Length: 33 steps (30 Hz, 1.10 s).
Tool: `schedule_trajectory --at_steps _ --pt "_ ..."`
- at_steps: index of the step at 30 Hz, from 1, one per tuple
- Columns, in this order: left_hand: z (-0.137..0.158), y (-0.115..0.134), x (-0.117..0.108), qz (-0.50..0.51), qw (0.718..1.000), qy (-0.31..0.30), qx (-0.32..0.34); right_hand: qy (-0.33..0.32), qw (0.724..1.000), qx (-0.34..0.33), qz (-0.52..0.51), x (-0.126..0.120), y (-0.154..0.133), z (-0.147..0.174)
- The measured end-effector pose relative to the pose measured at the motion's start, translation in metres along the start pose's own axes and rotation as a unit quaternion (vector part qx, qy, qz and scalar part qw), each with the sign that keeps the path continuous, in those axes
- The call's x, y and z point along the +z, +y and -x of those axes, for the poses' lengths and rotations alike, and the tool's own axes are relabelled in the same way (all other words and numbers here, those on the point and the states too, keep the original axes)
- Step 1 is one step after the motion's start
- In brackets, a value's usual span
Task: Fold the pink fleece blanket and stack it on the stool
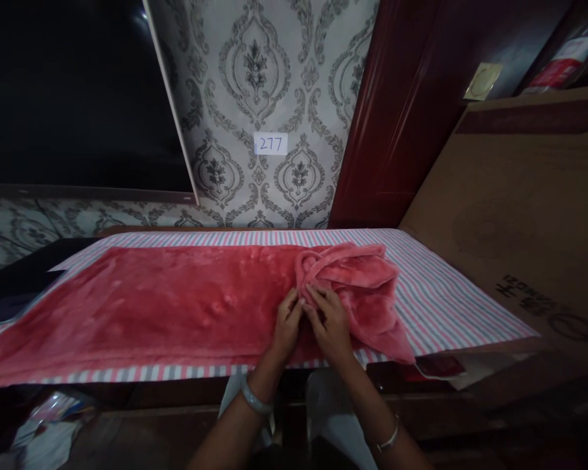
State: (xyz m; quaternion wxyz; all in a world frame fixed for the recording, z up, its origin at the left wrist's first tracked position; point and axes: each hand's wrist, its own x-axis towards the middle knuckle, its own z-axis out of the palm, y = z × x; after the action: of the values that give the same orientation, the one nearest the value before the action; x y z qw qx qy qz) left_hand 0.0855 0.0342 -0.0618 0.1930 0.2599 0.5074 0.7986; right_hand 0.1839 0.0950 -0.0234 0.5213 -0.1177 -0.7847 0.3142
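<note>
A plush pink-red blanket (176, 300) lies spread in a long strip over a striped cloth (451, 294). Toward its right end the fabric is bunched, with a looped, rolled edge. My left hand (288, 321) and my right hand (329, 320) meet at that loop, their fingertips close together and pinching the plush. The right part of the blanket lies in loose folds past my right hand, and one corner hangs near the front edge. What exactly sits between the fingertips is partly hidden by the fingers.
A large cardboard box (529, 215) stands at the right, against the striped cloth. A dark television screen (73, 98) is at the upper left. Patterned wallpaper carries a paper label (271, 143) reading 277. Plastic-wrapped items (53, 418) lie low at the left.
</note>
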Motion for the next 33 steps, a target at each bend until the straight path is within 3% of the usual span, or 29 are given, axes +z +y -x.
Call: schedule_trajectory --at_steps 3,11,15,16,19,21,24,28,33 --pt "0.001 0.001 0.001 0.023 1.0 -0.019 0.0 -0.025 0.999 0.009 -0.023 0.003 0.002 0.003" --pt "0.002 0.02 0.003 -0.127 0.992 -0.011 -0.006 -0.05 0.994 0.067 -0.073 -0.012 0.007 -0.006" --pt "0.001 0.022 0.007 -0.177 0.984 -0.004 0.007 0.029 0.998 0.014 0.054 -0.045 0.024 -0.06" --pt "0.002 0.023 0.008 -0.186 0.983 -0.002 0.012 0.022 0.995 -0.01 0.098 -0.054 0.029 -0.077" --pt "0.007 0.033 0.006 -0.221 0.974 -0.033 0.041 -0.116 0.961 -0.009 0.251 -0.079 0.042 -0.123" --pt "0.012 0.044 -0.004 -0.256 0.962 -0.057 0.07 -0.212 0.911 0.045 0.35 -0.094 0.05 -0.138" --pt "0.016 0.059 -0.032 -0.312 0.943 -0.066 0.096 -0.253 0.87 0.114 0.409 -0.112 0.063 -0.134" --pt "0.016 0.061 -0.067 -0.359 0.928 -0.078 0.062 -0.243 0.874 0.16 0.39 -0.128 0.081 -0.109" --pt "0.016 0.044 -0.077 -0.379 0.921 -0.078 0.035 -0.211 0.88 0.191 0.38 -0.132 0.09 -0.106"
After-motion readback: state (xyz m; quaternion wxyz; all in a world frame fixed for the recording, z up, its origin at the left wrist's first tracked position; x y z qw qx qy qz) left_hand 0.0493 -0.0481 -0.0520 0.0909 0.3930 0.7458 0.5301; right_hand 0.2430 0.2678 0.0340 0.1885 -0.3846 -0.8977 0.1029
